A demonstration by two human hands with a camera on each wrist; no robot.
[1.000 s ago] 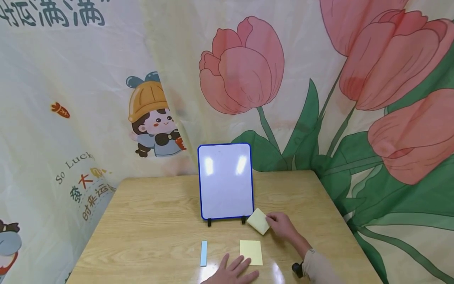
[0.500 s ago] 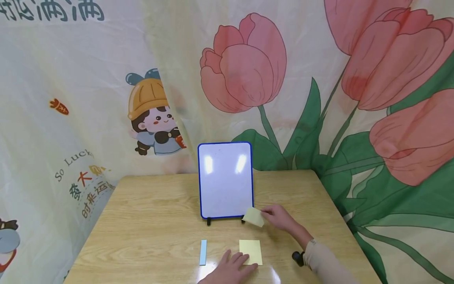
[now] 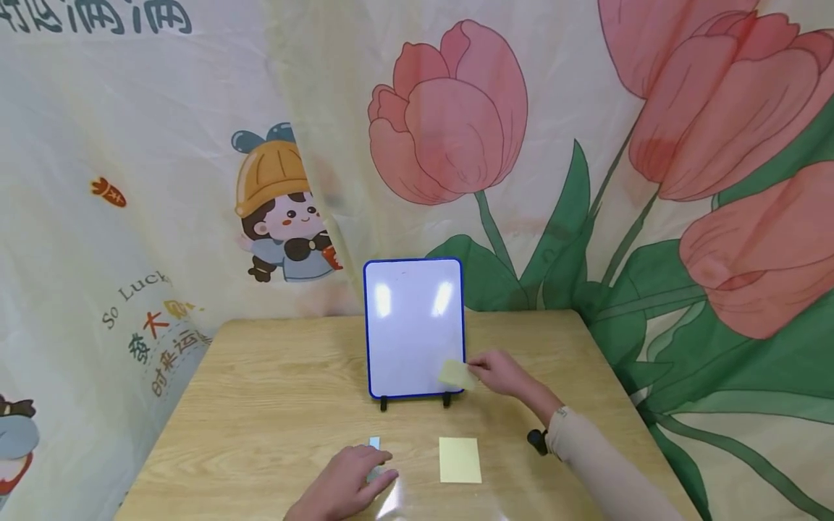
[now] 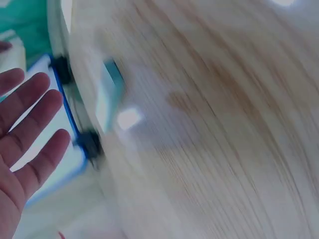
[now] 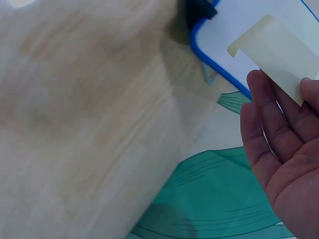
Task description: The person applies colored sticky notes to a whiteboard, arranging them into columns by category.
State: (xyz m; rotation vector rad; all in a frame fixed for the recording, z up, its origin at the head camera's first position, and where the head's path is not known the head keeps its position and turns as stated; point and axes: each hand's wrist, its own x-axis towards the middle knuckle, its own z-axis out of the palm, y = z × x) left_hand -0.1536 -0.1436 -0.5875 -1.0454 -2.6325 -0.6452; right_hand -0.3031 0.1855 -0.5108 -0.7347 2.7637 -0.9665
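Observation:
My right hand pinches a pale yellow sticky note by its right edge, thumb against fingers. The note overlaps the lower right corner of the blue-framed whiteboard in the head view, and its far edge curls in the right wrist view. My left hand hovers with extended fingers around a narrow light-blue pad; in the head view it covers most of that pad. A square of yellow sticky notes lies on the table to its right.
The whiteboard stands upright on black feet near the middle of the wooden table. A small black object sits at the right sleeve's cuff. Behind the table hangs a printed cloth with tulips.
My right hand has raised the sticky note up and left onto the board's lower right corner. My left hand has left the yellow square and moved left over the blue pad.

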